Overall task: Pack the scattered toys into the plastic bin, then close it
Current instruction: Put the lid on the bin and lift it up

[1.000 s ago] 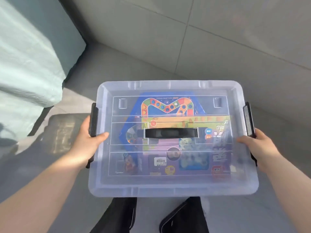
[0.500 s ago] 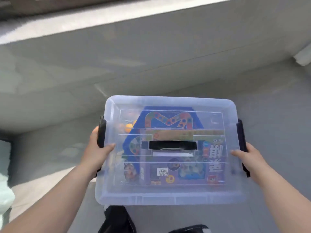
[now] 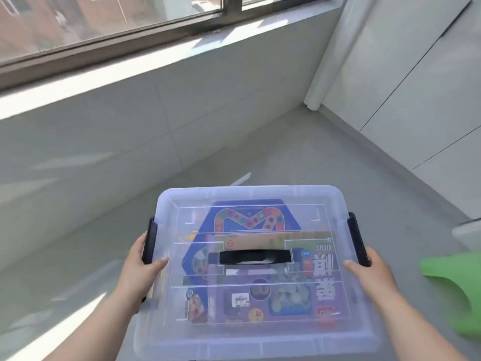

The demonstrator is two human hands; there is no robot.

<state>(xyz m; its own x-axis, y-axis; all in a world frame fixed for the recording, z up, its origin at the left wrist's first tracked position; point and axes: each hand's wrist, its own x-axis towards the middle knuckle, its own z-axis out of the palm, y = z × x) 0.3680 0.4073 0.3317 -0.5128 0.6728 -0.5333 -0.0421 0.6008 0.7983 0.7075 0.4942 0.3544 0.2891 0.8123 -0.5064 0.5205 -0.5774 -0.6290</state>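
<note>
I carry a clear plastic bin (image 3: 250, 199) in front of me, off the floor. Its see-through lid is on, with a black handle (image 3: 253, 257) in the middle and black latches down on both short sides. Through the lid I see a blue board game (image 3: 244, 217) and a purple toy box (image 3: 263, 303). My left hand (image 3: 141, 269) grips the bin's left side, thumb over the lid's edge by the left latch (image 3: 149, 241). My right hand (image 3: 369, 274) grips the right side below the right latch (image 3: 358, 238), thumb on the lid.
A low tiled wall with a sunlit sill (image 3: 156, 63) and a window (image 3: 104, 19) runs ahead and to the left. White cabinet doors (image 3: 416, 87) stand to the right. A green object (image 3: 458, 287) lies at the right edge. Grey floor (image 3: 299, 152) stretches ahead of the bin.
The view has swung up and round from the floor to the window wall and cabinets. Both hands keep the same grip on the closed bin, which has travelled with me.
</note>
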